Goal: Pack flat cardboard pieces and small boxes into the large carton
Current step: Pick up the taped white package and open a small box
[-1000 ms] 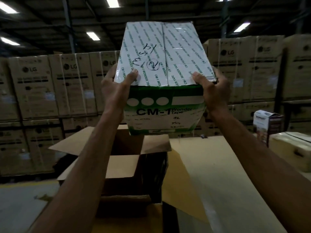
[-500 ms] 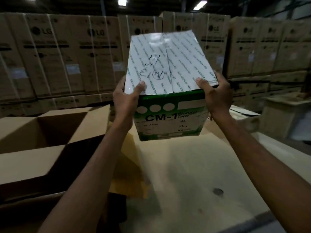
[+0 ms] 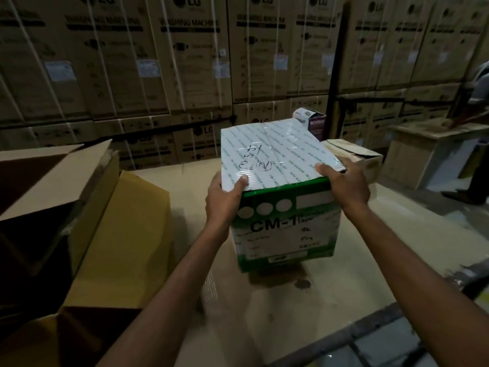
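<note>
A green and white box (image 3: 280, 207) marked CM-1 Wonder Tape, its top sealed with printed tape, is at the centre, its base at or just above the pale cardboard sheet (image 3: 264, 313). My left hand (image 3: 225, 200) grips its near left top corner, thumb on the lid. My right hand (image 3: 346, 184) grips the near right top corner. The large open carton (image 3: 53, 176) stands at the left with its flaps up, its inside dark. A yellowish flat cardboard piece (image 3: 124, 234) leans against its right side.
Stacked LG washing machine cartons (image 3: 185, 62) wall off the back. Behind the held box sit a brown box (image 3: 354, 157) and a small purple and white box (image 3: 312, 123). A wooden table (image 3: 428, 144) and another person (image 3: 479, 107) are at the right.
The box has come down from head height and to the right, away from above the open carton, down to the cardboard sheet. Both hands keep the same hold.
</note>
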The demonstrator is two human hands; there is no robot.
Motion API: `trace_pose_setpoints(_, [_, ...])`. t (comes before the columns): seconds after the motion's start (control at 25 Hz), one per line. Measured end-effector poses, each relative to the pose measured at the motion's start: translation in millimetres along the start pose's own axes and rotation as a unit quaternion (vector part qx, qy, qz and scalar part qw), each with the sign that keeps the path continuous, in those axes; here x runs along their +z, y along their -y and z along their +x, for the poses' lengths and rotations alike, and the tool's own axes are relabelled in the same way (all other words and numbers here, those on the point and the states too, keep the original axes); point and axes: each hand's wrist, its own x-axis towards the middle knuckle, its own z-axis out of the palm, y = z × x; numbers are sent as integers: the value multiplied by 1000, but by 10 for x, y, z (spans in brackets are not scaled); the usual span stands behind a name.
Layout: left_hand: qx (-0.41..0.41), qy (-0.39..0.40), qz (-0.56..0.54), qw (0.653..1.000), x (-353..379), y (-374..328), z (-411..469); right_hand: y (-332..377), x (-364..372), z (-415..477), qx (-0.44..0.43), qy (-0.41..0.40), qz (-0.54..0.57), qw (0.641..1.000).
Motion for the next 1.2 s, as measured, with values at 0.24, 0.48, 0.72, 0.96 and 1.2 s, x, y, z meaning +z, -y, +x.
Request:
trace_pose_setpoints(0.24, [-47, 84, 73, 993, 555, 371, -159, -424, 129, 87, -1, 21, -193, 981])
trace_pose_setpoints(0.48, [-50, 63, 106, 991, 226, 295, -153, -200, 366, -157, -115, -33, -214, 969])
trace_pose_setpoints(0.72, [121, -108, 108, 981, -722, -360, -293, 1033, 925, -895, -266, 56, -11, 962])
trace_pose_setpoints(0.96, [231, -240, 106, 937, -2413, -981, -589, 2470, 1538, -1961, -354, 122, 145, 916])
trace_pose_setpoints(1.2, [77, -265, 208, 939, -4496, -1080, -628, 3572, 2409, -2943, -425, 227, 30, 876])
